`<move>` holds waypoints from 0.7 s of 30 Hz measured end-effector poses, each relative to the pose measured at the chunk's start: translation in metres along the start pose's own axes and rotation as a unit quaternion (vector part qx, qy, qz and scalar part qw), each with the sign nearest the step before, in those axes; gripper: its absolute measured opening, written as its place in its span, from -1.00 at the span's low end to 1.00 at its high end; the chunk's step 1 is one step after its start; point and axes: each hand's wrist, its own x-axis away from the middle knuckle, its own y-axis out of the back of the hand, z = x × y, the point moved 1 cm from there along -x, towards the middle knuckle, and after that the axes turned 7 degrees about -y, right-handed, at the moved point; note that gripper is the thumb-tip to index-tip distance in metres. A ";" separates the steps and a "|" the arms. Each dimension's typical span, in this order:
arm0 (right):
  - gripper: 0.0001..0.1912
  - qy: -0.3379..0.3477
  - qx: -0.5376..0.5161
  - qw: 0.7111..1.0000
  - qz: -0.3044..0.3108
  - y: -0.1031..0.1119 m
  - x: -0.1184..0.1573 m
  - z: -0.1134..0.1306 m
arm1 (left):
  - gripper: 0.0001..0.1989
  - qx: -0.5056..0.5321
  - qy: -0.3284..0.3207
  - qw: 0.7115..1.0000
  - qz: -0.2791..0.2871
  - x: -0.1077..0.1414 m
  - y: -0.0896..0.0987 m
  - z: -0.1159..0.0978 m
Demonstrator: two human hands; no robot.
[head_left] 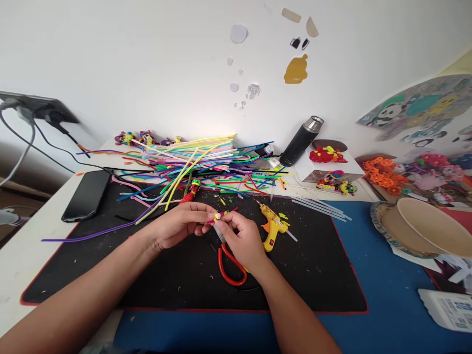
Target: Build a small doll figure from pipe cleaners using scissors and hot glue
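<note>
A small figure of pipe cleaner (217, 216), yellow and magenta with a pale round part, is held between both hands above the black mat (162, 280). My left hand (186, 221) pinches its left side between thumb and fingers. My right hand (241, 238) grips it from the right, thumb pressed close to it. Below the hands lie red-handled scissors (232, 281), their blades partly hidden by my right hand. Just right of that hand rests a yellow glue gun (273, 228). Behind my left hand is a red, green and yellow pipe-cleaner piece (191, 191).
A heap of coloured pipe cleaners (206, 157) lies along the wall. A phone (86, 195) is at the left, a black bottle (301, 141) at the back. Clear glue sticks (320, 208), a round bowl (401, 228) and orange flowers (383, 174) are on the right.
</note>
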 end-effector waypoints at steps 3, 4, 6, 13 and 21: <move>-0.72 0.002 0.005 1.000 -0.005 0.000 0.001 0.001 | -0.63 -0.003 0.002 1.000 -0.002 -0.001 0.002 0.002; -0.72 0.002 0.006 1.000 -0.008 0.000 0.001 0.001 | -0.62 -0.008 -0.001 1.000 -0.005 -0.001 0.002 0.002; -0.72 0.003 0.005 1.000 -0.014 0.000 0.001 -0.001 | -0.59 -0.015 -0.008 1.000 -0.010 -0.002 0.003 0.002; -0.73 0.010 0.008 1.000 -0.021 0.000 -0.001 -0.002 | -0.59 -0.009 -0.016 1.000 -0.016 -0.003 0.002 0.004; -0.73 0.004 0.006 1.000 -0.006 0.001 0.001 0.003 | -0.67 0.016 0.004 1.000 0.001 -0.001 0.004 0.001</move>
